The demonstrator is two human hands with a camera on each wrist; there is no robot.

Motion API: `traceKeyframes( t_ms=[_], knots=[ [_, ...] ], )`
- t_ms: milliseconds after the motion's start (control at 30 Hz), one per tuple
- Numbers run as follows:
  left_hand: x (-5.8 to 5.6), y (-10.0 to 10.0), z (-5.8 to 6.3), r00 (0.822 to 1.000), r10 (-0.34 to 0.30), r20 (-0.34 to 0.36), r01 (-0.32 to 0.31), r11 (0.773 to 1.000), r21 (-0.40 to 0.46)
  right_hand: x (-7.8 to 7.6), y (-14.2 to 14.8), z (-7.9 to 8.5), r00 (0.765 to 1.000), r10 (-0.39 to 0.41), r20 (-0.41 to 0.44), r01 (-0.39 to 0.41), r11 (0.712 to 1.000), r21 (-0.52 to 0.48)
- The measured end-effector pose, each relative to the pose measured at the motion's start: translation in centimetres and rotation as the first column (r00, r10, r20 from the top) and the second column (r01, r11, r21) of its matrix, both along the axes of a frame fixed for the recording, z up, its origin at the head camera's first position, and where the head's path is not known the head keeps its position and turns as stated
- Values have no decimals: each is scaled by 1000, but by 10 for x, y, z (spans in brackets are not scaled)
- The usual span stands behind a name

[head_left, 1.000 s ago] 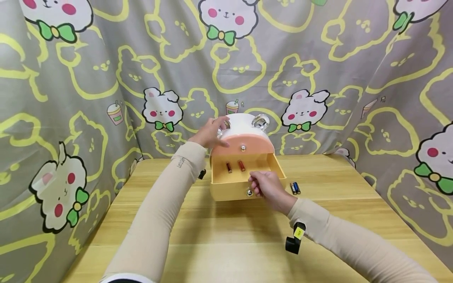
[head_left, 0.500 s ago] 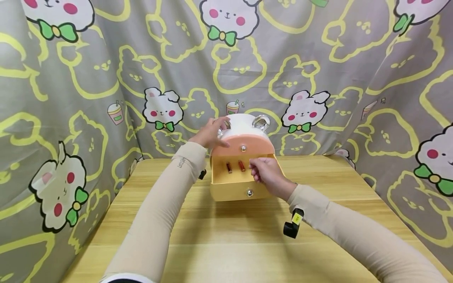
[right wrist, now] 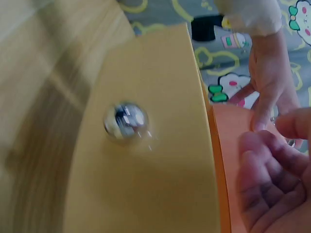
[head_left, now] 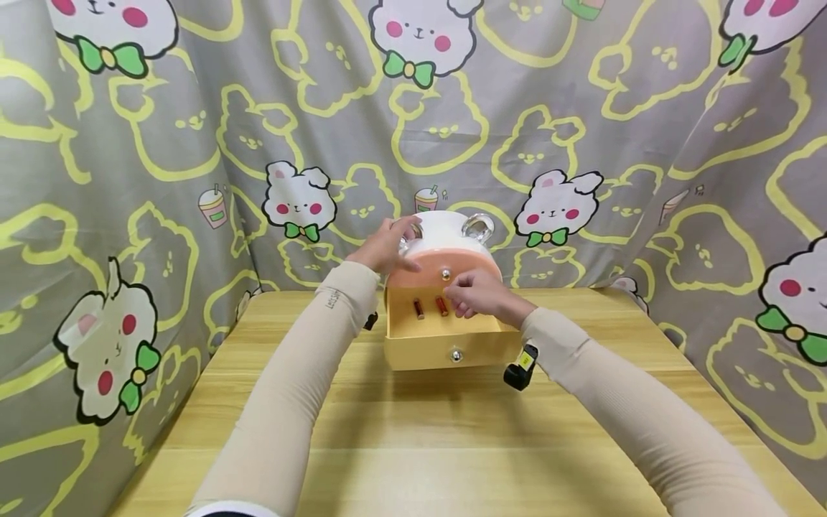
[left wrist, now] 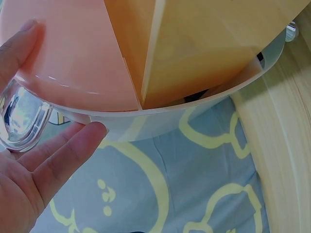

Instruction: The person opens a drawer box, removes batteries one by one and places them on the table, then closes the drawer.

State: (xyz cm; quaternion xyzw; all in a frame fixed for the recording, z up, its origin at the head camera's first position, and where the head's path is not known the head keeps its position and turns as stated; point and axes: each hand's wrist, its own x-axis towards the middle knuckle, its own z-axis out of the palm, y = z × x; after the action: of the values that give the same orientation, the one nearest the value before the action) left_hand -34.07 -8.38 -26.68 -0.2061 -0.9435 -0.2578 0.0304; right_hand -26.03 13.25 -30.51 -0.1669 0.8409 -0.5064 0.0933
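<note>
A small drawer cabinet has a white body [head_left: 439,226], clear ears on top, a pink upper drawer front [head_left: 420,271] and a yellow lower drawer [head_left: 420,354] pulled out. Two small red, battery-shaped cylinders [head_left: 418,309] lie inside the yellow drawer. My left hand [head_left: 385,248] grips the cabinet's left side around the ear, thumb on the pink front and fingers along the white side. My right hand [head_left: 481,294] hovers over the drawer's right part with curled fingers, fingertips beside the right red cylinder [head_left: 442,306]; I cannot tell whether it holds anything.
The cabinet stands toward the back of a wooden table [head_left: 413,459]. Patterned cloth [head_left: 439,129] hangs close behind and on both sides. A round silver knob [head_left: 456,355] sticks out from the yellow drawer front. My right sleeve [head_left: 555,334] crosses the table right of the cabinet.
My right hand has moved up and inward over the yellow drawer, from its front edge to the red cylinders. Its sleeve now covers the batteries on the table. The left hand keeps its place.
</note>
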Motion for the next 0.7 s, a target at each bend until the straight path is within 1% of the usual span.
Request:
traceKeyframes(
  t_ms=[100,167,233,300,400,500,533,600,700],
  knots=[
    [0,0,0,1000,-2,-1,2,1000,-3,-7,1,1,998,64,-6,-63,995,79],
    [0,0,0,1000,-4,-4,4,1000,-3,-12,2,2,994,106,-13,-103,983,152],
    [-1,-1,0,1000,-7,-6,7,1000,-2,-17,4,4,989,142,-31,-130,961,243],
    [-1,-1,-1,1000,-11,-8,11,1000,0,-22,4,6,983,177,-50,-149,927,345],
    [-2,-1,-1,1000,-18,-10,18,1000,0,-30,6,9,971,228,-68,-167,854,492],
    [-3,-2,-2,1000,-23,-18,23,1000,-5,-37,6,12,954,292,-70,-192,773,604],
    [-3,-2,-2,1000,-23,-20,23,1000,-5,-39,6,13,946,316,-73,-198,740,643],
    [-2,-2,-1,1000,-23,-22,22,1000,-3,-43,6,16,932,354,-76,-201,680,705],
    [0,-2,-1,1000,-24,-19,24,1000,1,-46,7,18,927,374,-43,-208,604,769]
  ],
)
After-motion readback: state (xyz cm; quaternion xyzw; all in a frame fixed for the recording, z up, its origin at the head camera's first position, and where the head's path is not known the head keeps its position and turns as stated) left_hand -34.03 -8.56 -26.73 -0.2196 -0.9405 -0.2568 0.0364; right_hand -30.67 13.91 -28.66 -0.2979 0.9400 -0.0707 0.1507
